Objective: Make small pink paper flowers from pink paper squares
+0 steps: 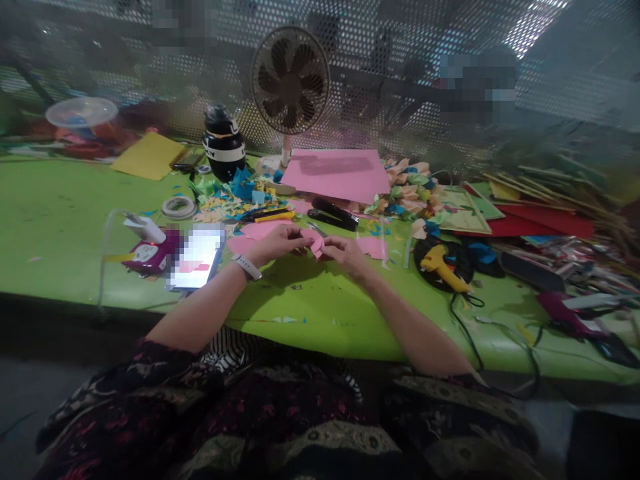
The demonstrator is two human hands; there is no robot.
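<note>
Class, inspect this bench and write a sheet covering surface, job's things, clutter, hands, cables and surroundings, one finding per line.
Surface: green tabletop, scattered with small paper scraps.
Job's things: pink paper piece, held above the tabletop.
Clutter: black stapler, yellow-and-black cutter and tape roll beyond the hands; red sheets to the right.
Hands: left hand and right hand both grip the pink paper piece with fingertips.
Cables: black cord trails from the yellow glue gun toward the front edge; pale cable at left.
Surroundings: fan and perforated panel behind.
</note>
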